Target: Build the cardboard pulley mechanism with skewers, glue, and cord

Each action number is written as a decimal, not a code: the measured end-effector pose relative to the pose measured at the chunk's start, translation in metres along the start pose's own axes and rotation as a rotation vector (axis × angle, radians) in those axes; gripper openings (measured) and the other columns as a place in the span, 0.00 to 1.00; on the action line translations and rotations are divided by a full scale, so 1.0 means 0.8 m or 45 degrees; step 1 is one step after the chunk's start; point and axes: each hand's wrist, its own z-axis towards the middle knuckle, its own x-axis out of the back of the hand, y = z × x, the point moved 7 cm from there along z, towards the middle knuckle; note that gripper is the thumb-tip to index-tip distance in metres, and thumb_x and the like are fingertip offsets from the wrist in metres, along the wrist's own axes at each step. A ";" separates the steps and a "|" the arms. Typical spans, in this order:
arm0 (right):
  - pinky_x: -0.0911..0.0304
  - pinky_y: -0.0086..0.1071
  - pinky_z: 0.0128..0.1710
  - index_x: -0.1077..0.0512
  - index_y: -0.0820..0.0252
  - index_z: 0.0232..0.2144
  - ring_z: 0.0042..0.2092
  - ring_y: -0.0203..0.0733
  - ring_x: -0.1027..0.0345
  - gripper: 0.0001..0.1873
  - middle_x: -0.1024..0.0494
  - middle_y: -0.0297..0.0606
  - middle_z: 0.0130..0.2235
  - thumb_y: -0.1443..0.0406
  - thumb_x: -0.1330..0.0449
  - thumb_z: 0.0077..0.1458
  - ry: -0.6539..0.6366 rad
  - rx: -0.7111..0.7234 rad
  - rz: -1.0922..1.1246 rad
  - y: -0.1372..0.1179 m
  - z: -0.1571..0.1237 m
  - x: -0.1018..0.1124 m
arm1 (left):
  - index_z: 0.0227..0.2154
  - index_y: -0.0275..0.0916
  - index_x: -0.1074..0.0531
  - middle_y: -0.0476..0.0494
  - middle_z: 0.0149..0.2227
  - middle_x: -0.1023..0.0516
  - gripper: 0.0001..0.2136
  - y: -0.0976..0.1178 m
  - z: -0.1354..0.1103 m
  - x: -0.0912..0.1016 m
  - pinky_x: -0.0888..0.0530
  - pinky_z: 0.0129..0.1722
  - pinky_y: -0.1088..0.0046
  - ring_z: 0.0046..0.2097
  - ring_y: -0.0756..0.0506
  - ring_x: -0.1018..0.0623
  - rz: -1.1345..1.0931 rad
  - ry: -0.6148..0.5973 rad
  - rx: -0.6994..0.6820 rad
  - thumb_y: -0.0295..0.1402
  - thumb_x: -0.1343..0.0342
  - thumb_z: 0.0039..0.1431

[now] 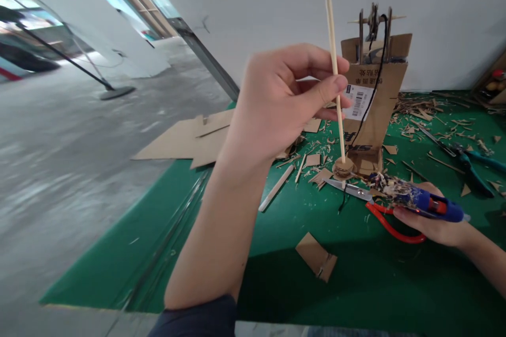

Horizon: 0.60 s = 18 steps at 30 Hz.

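My left hand (294, 95) pinches a thin wooden stick (331, 26), held nearly upright. The stick's lower end passes into a small round cardboard spool (343, 167), with a short tip showing below it. A blue glue gun (419, 197), dusted with cardboard scraps, rests in my right hand (438, 221), its nozzle close to the spool. Red-handled scissors (389, 224) lie beneath the gun and spool. Behind stands a tall cardboard tower (367, 131) with an axle and a pulley wheel at its top. A black cord (369, 100) hangs down from the pulley across the tower's front.
Flat cardboard sheets (177, 139) lie at the table's far left. Teal-handled pliers (470, 168) and many cardboard shreds (427, 110) cover the right back. A small cardboard piece (316, 255) lies in front on the green tabletop (118, 253). A pale strip (276, 188) lies near the middle.
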 end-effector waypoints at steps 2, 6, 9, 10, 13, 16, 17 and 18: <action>0.35 0.32 0.27 0.29 0.56 0.26 0.26 0.38 0.33 0.14 0.26 0.34 0.25 0.57 0.38 0.60 -0.059 0.031 -0.023 -0.007 0.003 -0.004 | 0.35 0.38 0.22 0.50 0.31 0.21 0.03 -0.001 0.000 -0.003 0.15 0.30 0.73 0.33 0.48 0.16 0.005 -0.010 0.000 0.26 0.37 0.57; 0.39 0.31 0.26 0.34 0.57 0.25 0.25 0.35 0.38 0.16 0.30 0.32 0.24 0.57 0.39 0.61 -0.079 0.018 -0.005 -0.011 0.007 -0.005 | 0.35 0.38 0.23 0.52 0.31 0.21 0.04 -0.002 0.001 -0.009 0.15 0.29 0.73 0.33 0.49 0.16 -0.003 -0.046 -0.017 0.25 0.37 0.58; 0.40 0.30 0.26 0.33 0.57 0.25 0.25 0.35 0.38 0.15 0.29 0.31 0.24 0.57 0.39 0.61 -0.082 -0.017 -0.008 -0.008 0.006 -0.004 | 0.35 0.38 0.23 0.51 0.31 0.22 0.03 0.000 0.000 -0.010 0.16 0.29 0.74 0.33 0.49 0.17 0.008 -0.042 -0.029 0.26 0.37 0.58; 0.40 0.30 0.26 0.33 0.57 0.25 0.25 0.35 0.38 0.15 0.29 0.31 0.24 0.57 0.39 0.61 -0.077 -0.034 -0.016 -0.006 0.006 -0.004 | 0.35 0.38 0.23 0.51 0.31 0.22 0.03 0.001 -0.001 -0.010 0.16 0.30 0.74 0.33 0.49 0.17 0.017 -0.039 -0.032 0.26 0.36 0.58; 0.41 0.31 0.24 0.33 0.56 0.25 0.24 0.35 0.38 0.16 0.30 0.31 0.23 0.56 0.39 0.61 -0.073 -0.084 -0.033 0.000 0.005 -0.003 | 0.35 0.38 0.23 0.49 0.31 0.21 0.04 0.002 -0.002 -0.010 0.15 0.31 0.74 0.34 0.47 0.16 0.034 -0.024 -0.022 0.29 0.35 0.57; 0.41 0.30 0.23 0.33 0.56 0.23 0.23 0.35 0.39 0.17 0.30 0.31 0.21 0.55 0.38 0.60 -0.070 -0.107 -0.029 0.005 0.005 -0.002 | 0.35 0.37 0.23 0.49 0.32 0.20 0.05 0.000 -0.003 -0.010 0.16 0.31 0.76 0.35 0.47 0.16 0.058 -0.019 0.016 0.31 0.34 0.57; 0.41 0.30 0.22 0.33 0.56 0.23 0.22 0.35 0.39 0.17 0.31 0.30 0.21 0.56 0.38 0.59 -0.046 -0.100 -0.030 0.005 0.005 -0.001 | 0.35 0.38 0.23 0.49 0.33 0.20 0.05 0.000 -0.003 -0.010 0.16 0.31 0.77 0.35 0.47 0.16 0.070 -0.018 0.023 0.31 0.35 0.57; 0.42 0.30 0.22 0.33 0.56 0.23 0.22 0.35 0.38 0.17 0.31 0.30 0.20 0.56 0.37 0.59 -0.007 -0.090 -0.033 0.006 0.005 0.002 | 0.35 0.38 0.23 0.49 0.33 0.20 0.04 0.000 -0.003 -0.010 0.16 0.31 0.77 0.35 0.48 0.16 0.075 -0.020 0.021 0.30 0.35 0.58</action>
